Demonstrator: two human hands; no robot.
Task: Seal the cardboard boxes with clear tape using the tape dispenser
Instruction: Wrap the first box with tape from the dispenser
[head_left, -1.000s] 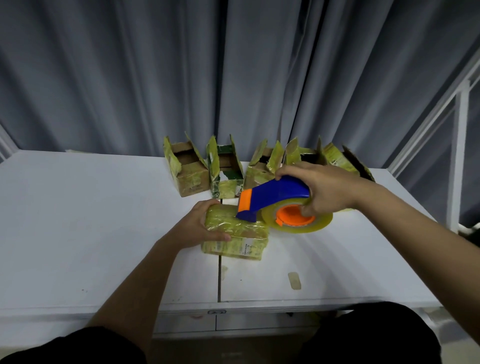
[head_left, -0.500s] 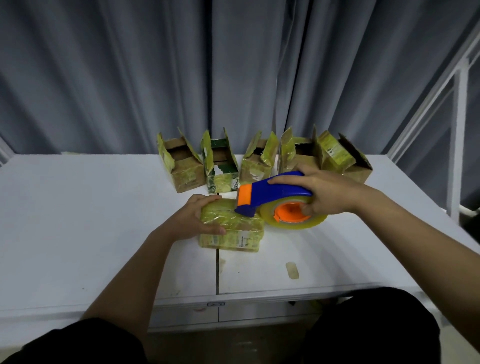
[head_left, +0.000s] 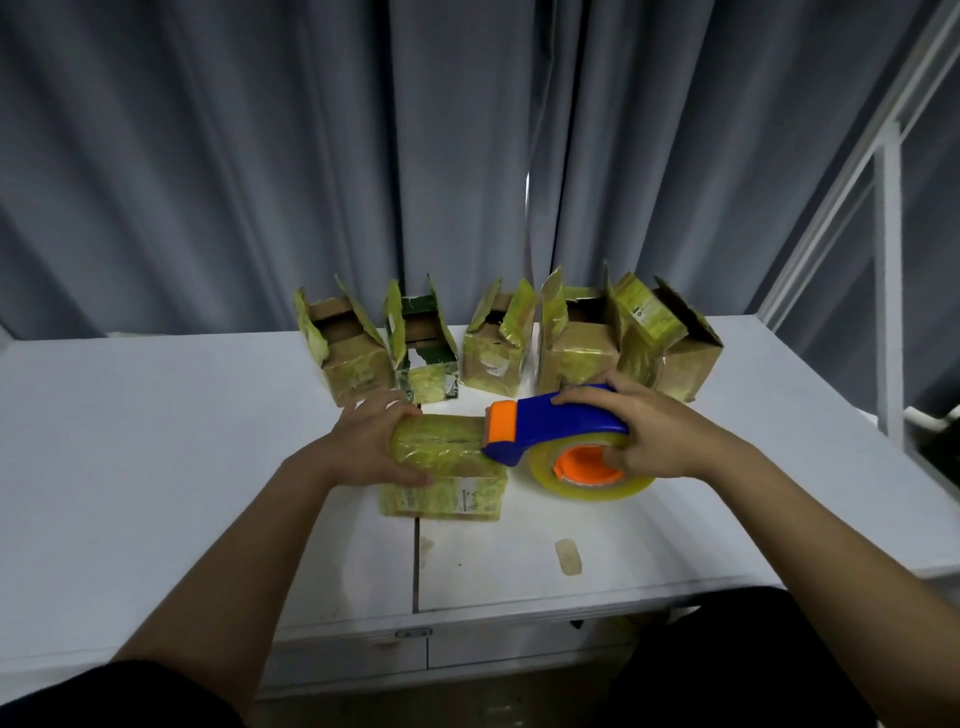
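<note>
Cardboard box (head_left: 441, 473), closed and glossy with tape, lies at the middle of the white table (head_left: 156, 441), over the seam between two tabletops. Left hand (head_left: 371, 449) curls round its 9 o'clock end. Right hand (head_left: 660, 431) grips the blue-and-orange tape dispenser (head_left: 550, 428), whose nose touches the box's 3 o'clock top edge; its clear tape roll (head_left: 587, 480) hangs beside the box. Five open boxes (head_left: 498, 353) stand in a row at 12 o'clock, before grey curtains (head_left: 260, 156). A tape scrap (head_left: 569, 556) lies at 5 o'clock.
</note>
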